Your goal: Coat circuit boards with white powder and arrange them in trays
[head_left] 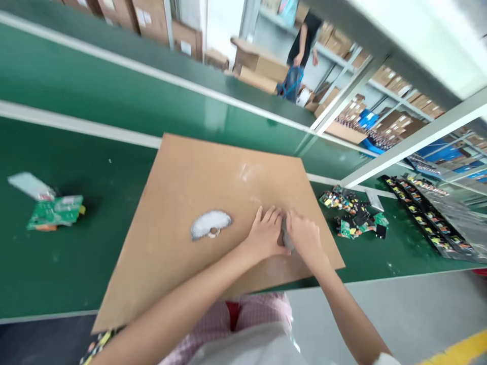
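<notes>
On brown board [182,167], left hand [265,233], right hand [305,236], small grey item [286,237] mostly hidden

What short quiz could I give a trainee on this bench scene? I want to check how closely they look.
1. True or false: the left hand and right hand both rest on the brown board.
2. The pile of small circuit boards lies: a) on the brown board; b) on the green bench; c) on a shelf.
3. Fill in: the whitish half-round patch lies to the ___ of the left hand.
Key: 1 true; 2 b; 3 left.
</notes>
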`<state>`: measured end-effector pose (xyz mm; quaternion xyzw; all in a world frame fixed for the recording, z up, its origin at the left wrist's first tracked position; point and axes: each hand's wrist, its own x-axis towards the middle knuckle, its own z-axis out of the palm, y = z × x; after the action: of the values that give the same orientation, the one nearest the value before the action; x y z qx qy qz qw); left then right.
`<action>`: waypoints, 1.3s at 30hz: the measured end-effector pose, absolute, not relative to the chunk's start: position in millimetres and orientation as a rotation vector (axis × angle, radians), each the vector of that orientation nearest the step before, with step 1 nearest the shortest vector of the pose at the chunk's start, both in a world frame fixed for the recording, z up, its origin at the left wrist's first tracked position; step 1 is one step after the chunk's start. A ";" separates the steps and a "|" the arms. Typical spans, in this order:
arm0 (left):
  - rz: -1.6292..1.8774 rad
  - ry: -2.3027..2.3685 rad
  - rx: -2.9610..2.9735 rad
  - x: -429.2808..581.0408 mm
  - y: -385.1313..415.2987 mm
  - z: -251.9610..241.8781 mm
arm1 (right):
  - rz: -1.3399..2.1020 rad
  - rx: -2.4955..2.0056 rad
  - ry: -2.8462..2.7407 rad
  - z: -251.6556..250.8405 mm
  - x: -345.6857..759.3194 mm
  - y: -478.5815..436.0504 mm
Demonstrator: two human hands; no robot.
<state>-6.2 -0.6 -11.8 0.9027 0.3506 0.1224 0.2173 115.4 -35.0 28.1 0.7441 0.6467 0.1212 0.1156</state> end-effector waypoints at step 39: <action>0.038 1.149 2.586 -7.1 15.4 10.3 | 0.054 2.342 1.992 25.7 102.2 -29.1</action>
<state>-7.1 15.4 10.3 0.9027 0.4010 0.0133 0.1554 102.2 -29.1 25.7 0.7612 0.6474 0.0176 0.0330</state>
